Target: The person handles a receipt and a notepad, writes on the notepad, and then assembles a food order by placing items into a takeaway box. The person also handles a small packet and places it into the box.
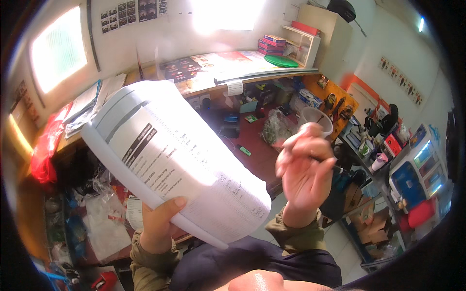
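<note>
A thick curled stack of printed paper sheets [170, 155] fills the left and middle of the view, its left edge rolled over into a tube. My left hand [162, 218] grips the stack at its lower left edge, thumb on top and fingers hidden beneath. To the right of the sheets and apart from them, my right hand [308, 169] is raised with its palm toward me. Its fingers are curled in and slightly blurred, so whatever they hold, if anything, cannot be made out. A round translucent container [327, 121] shows just behind those fingers.
A cluttered reddish workbench [264, 167] lies beyond, with a clear plastic bag [279, 128] and a green-labelled stick [245, 151]. Above runs a shelf with a green disc [281, 61] and stacked boxes [272, 45]. A red bag [44, 155] hangs left; a blue-white machine [407, 179] stands right.
</note>
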Demonstrator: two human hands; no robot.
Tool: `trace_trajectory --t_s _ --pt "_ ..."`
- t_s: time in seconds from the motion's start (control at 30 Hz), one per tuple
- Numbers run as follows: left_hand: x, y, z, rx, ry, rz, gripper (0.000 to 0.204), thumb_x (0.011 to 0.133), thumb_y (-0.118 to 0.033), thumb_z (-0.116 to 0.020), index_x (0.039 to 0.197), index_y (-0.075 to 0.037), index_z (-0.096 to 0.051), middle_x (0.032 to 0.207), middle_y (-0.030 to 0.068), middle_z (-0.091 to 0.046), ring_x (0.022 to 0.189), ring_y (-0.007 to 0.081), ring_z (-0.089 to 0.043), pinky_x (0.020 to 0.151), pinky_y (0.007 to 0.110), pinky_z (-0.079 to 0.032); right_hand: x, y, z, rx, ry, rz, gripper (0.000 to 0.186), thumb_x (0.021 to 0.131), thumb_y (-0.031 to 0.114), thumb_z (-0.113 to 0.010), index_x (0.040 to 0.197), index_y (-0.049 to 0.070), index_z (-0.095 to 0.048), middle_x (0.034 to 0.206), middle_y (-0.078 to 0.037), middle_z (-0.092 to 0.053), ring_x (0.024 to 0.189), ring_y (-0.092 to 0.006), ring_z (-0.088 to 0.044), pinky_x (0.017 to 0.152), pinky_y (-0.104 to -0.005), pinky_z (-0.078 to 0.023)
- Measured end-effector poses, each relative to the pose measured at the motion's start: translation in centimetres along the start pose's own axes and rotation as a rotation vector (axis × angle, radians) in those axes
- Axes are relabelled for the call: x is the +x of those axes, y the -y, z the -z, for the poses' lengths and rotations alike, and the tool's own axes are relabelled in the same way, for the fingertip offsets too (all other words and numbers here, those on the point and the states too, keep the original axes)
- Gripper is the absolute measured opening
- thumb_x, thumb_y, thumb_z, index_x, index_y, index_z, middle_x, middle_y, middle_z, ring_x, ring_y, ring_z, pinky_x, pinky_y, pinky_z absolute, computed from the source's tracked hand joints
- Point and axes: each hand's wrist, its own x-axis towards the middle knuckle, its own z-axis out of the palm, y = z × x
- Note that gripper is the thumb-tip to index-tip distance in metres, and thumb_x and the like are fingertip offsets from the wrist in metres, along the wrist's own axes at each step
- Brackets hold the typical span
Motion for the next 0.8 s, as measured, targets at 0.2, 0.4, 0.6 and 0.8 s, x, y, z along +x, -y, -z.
trace_trajectory --t_s 0.2,0.4,0.6,0.8 --pt "-0.1 0.6 0.2 -0.090 0.087 0.024 0.061 0.075 0.003 -0.062 0.133 0.004 -0.043 0.119 0.0194 -0.059 0.110 0.0321 -0.061 0.092 0.042 -0.052 -0.8 -1.0 -2.5 0.293 0.223 -0.318 0.013 0.085 0.000 -0.066 0.086 0.002 -0.053 0.093 -0.011 -0.050 0.072 -0.0143 -0.057 0.064 -0.0259 -0.050" --pt "0.0 1.3 0.8 -0.070 0.117 0.014 0.062 0.074 0.003 -0.062 0.133 0.004 -0.043 0.119 0.0184 -0.060 0.112 0.0311 -0.060 0.095 0.042 -0.050 -1.5 -1.5 -2.6 0.350 0.144 -0.405 0.026 0.075 -0.016 -0.060 0.080 0.005 -0.044 0.087 -0.007 -0.050 0.071 -0.0094 -0.051 0.064 -0.0234 -0.047" --pt "1.6 2.4 1.3 -0.185 0.123 0.022 0.059 0.075 0.004 -0.059 0.132 0.004 -0.044 0.119 0.0170 -0.060 0.111 0.0303 -0.060 0.096 0.041 -0.050 -1.2 -3.1 -2.3 0.483 0.103 -0.453 0.021 0.077 -0.009 -0.058 0.079 0.007 -0.043 0.083 -0.006 -0.047 0.070 -0.0123 -0.050 0.062 -0.0252 -0.044" --pt "2.9 3.0 1.5 -0.206 0.068 0.023 0.057 0.074 0.004 -0.058 0.130 0.004 -0.046 0.117 0.0171 -0.060 0.108 0.0299 -0.062 0.093 0.040 -0.052 -0.1 -4.2 -2.4 0.680 0.061 -0.591 0.020 0.080 -0.006 -0.059 0.079 0.006 -0.043 0.083 -0.006 -0.045 0.062 -0.0116 -0.046 0.054 -0.0235 -0.041"
